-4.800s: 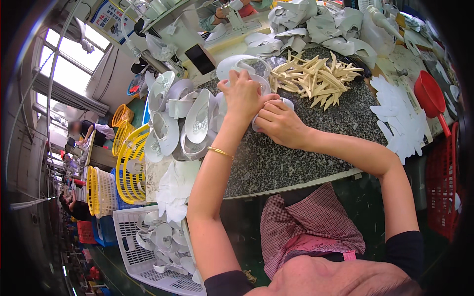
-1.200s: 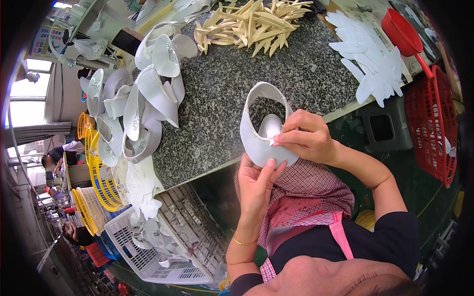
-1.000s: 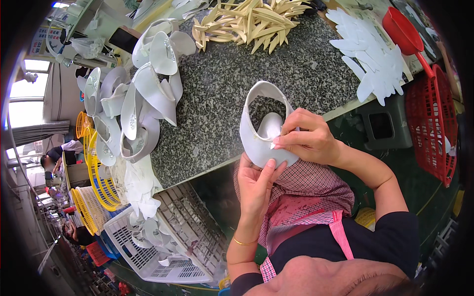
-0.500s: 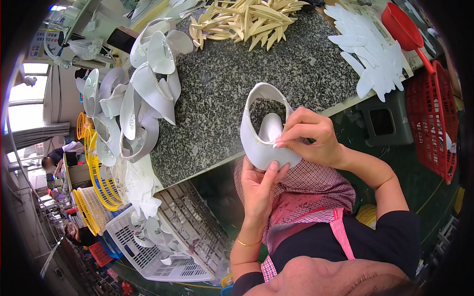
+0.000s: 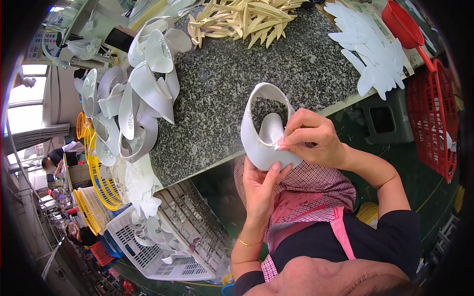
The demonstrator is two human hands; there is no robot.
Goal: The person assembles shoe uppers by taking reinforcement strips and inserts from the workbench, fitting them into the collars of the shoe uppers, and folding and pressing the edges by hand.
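Note:
Just past the table's near edge, a white shoe upper [image 5: 266,153] is held with its opening facing up. My left hand [image 5: 264,185] grips its lower side, with the thumb on the outer surface and the fingers behind it. At the inner rim my right hand [image 5: 311,138] is closed in a pinch. A small white bit shows at its fingertips, too small to name; it touches the upper's edge. To the left, several more white shoe uppers [image 5: 153,91] lie heaped on the speckled stone tabletop [image 5: 217,103], some with shiny decoration.
Tan curved strips [image 5: 247,19] are piled at the back, with white flat pieces [image 5: 368,49] and a red scoop [image 5: 402,24] at far right. A red basket [image 5: 434,123] hangs beside a grey stool [image 5: 385,118]. White crate [image 5: 143,251] and yellow baskets [image 5: 101,182] stand left.
Both hands keep their hold on the shoe upper. My right fingertips have shifted very slightly along the rim; the upper is almost where it was.

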